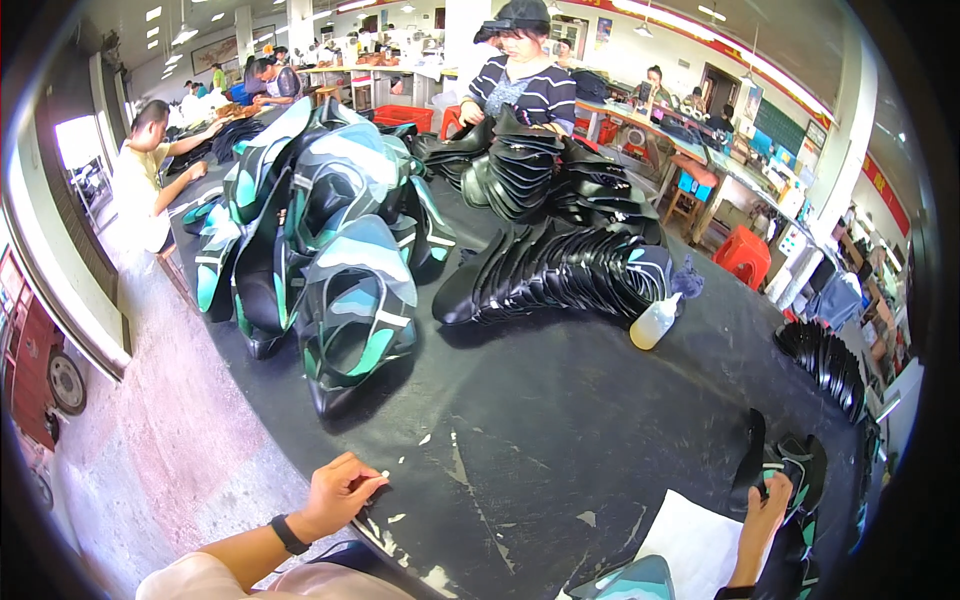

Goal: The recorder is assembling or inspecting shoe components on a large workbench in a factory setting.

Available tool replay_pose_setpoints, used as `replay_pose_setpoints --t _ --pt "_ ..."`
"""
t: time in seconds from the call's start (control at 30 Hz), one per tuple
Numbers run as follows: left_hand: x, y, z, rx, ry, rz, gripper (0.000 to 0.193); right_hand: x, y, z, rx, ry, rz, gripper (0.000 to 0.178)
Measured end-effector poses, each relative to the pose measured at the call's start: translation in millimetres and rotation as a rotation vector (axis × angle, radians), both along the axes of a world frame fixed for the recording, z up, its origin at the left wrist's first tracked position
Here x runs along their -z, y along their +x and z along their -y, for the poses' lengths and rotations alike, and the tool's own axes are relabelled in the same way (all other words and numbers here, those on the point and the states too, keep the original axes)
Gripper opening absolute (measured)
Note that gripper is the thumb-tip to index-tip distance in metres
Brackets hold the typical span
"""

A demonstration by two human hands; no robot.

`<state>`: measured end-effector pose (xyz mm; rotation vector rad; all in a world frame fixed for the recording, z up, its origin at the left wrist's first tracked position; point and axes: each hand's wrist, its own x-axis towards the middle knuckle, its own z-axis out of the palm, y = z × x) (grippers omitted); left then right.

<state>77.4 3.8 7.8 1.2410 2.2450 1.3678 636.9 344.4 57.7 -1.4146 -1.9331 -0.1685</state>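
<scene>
My left hand [340, 495] is at the table's near left edge, thumb and fingers pinched together. A tiny white bit shows at its fingertips; I cannot make out what it is. At the lower right my right hand [765, 515] grips the edge of a black and teal shoe upper [797, 462], its fingers bent over it. Beside that hand lies a white sheet [695, 545], and a blue-teal shoe upper [640, 580] is partly cut off at the bottom edge. A large heap of teal, white and black shoe uppers [360, 300] stands ahead of my left hand.
Fanned stacks of black shoe pieces [560, 270] lie across the dark table [480, 410]. A squeeze bottle of yellowish liquid [654, 322] stands beside them. More black pieces [820, 362] lie at the right. A person in stripes [530, 90] works across the table, another person [145, 170] at far left.
</scene>
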Motion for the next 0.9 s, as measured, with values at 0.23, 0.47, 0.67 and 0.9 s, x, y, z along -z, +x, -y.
replay_pose_setpoints --t 0.23,0.47,0.67,0.9 --pt "-9.8 -3.3 -2.6 0.104 -0.049 -0.064 0.018 -71.4 -133.9 126.9 -0.076 -0.238 -0.078 0.020" --pt "-10.0 -8.0 -4.2 0.199 -0.017 -0.010 0.031 -95.7 -250.7 235.7 -0.369 -0.388 0.127 0.023" --pt "-7.3 -8.6 5.7 0.190 0.017 -0.022 0.038 -64.6 -295.6 286.1 -0.588 -0.251 0.127 0.031" --pt "-6.4 -3.0 4.2 0.128 0.032 0.157 0.017 -103.2 -280.1 289.0 -0.489 -0.422 -0.159 0.028"
